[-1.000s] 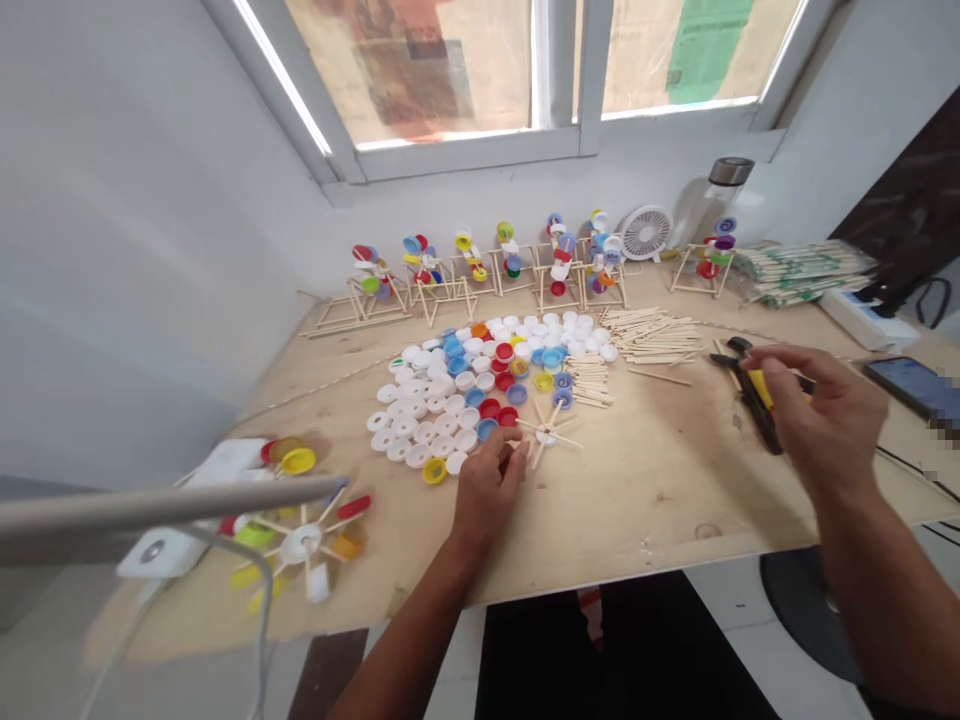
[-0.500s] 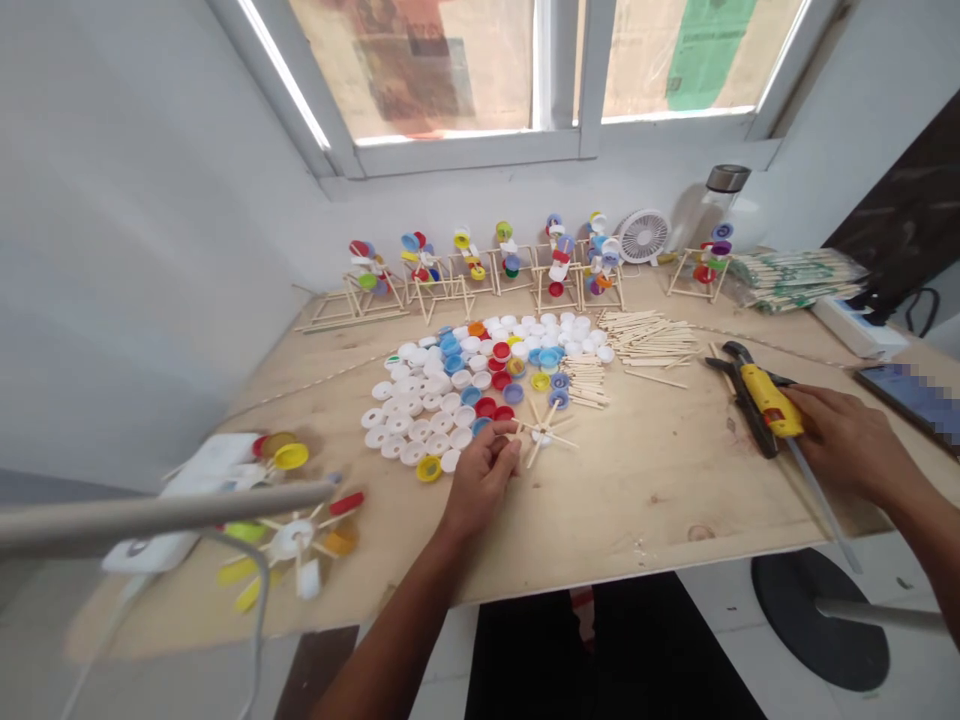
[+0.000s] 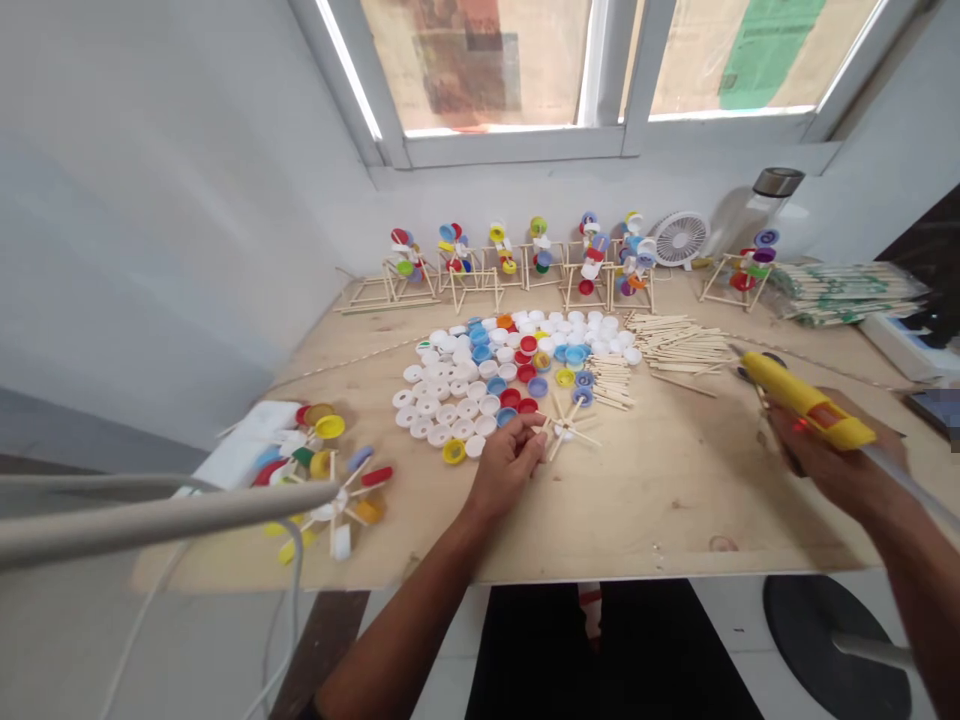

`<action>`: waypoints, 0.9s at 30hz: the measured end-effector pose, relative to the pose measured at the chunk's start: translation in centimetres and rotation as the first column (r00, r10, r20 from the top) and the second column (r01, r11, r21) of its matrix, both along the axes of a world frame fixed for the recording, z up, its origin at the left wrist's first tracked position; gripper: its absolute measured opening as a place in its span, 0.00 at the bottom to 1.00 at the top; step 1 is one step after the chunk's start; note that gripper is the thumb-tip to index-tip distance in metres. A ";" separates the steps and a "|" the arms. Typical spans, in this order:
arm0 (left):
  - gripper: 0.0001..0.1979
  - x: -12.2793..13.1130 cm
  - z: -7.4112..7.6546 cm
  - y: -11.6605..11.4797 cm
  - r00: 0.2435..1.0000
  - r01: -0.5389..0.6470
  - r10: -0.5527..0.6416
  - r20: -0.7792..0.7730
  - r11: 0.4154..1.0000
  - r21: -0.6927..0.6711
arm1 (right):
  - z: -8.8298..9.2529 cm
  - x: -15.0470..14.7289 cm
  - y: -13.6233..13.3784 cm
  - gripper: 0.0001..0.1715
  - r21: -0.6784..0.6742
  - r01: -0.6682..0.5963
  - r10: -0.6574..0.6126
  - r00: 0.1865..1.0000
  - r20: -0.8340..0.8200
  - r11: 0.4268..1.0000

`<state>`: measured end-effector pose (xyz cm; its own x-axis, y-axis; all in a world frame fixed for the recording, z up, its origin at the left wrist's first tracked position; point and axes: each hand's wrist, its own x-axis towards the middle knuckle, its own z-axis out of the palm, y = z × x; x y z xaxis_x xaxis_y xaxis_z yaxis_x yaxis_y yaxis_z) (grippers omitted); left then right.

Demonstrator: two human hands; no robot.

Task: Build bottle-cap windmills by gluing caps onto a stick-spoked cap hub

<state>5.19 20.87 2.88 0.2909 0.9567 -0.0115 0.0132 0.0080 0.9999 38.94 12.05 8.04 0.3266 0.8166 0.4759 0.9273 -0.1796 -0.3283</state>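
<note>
My left hand (image 3: 511, 462) pinches the tip of one stick of a small star-shaped stick wheel (image 3: 564, 429) with a white cap at its hub. In my right hand (image 3: 840, 455) is a yellow glue gun (image 3: 806, 400), its nozzle pointing left above the table. Beyond my left hand spread many bottle caps (image 3: 448, 412), mostly white, with red, blue and yellow ones. Short sticks (image 3: 611, 382) lie just behind the stick wheel, and a larger pile of sticks (image 3: 679, 343) is farther back.
Finished cap wheels on stick frames (image 3: 540, 255) line the wall beside a white fan (image 3: 681, 238) and a bottle (image 3: 772, 200). A lamp arm (image 3: 172, 515) crosses the left side, over coloured cap wheels (image 3: 337, 500). Bagged sticks (image 3: 847, 290) lie at right.
My right hand has lifted the yellow glue gun off its resting place and turned it leftward. The view has shifted; my left hand stays at the stick wheel.
</note>
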 end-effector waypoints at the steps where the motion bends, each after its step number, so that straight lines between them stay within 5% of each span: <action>1: 0.15 0.0 0.0 0.0 1.000 -0.002 0.002 0.002 1.000 -0.003 | 0.1 -1.8 0.8 0.14 -0.002 -0.079 0.079 0.997 -0.014 0.997; 5: 0.15 0.0 0.1 0.0 1.000 -0.014 0.014 -0.002 1.000 -0.013 | -0.1 -8.2 4.4 0.10 0.162 -0.378 0.395 0.915 -0.086 0.912; 10: 0.13 -0.1 0.3 0.1 0.998 -0.055 0.055 0.001 0.998 -0.008 | -1.0 -13.1 6.1 0.07 0.212 -0.524 0.564 0.782 -0.265 0.825; 15: 0.11 -0.1 0.6 0.1 0.994 -0.107 0.108 -0.036 0.994 0.031 | -1.7 -13.9 5.5 0.06 0.184 -0.667 0.689 0.668 -0.281 0.722; 27: 0.12 -0.2 0.4 0.2 0.980 -0.188 0.189 -0.066 0.982 0.015 | -2.4 -13.8 5.5 0.05 0.112 -0.777 0.780 0.595 -0.192 0.620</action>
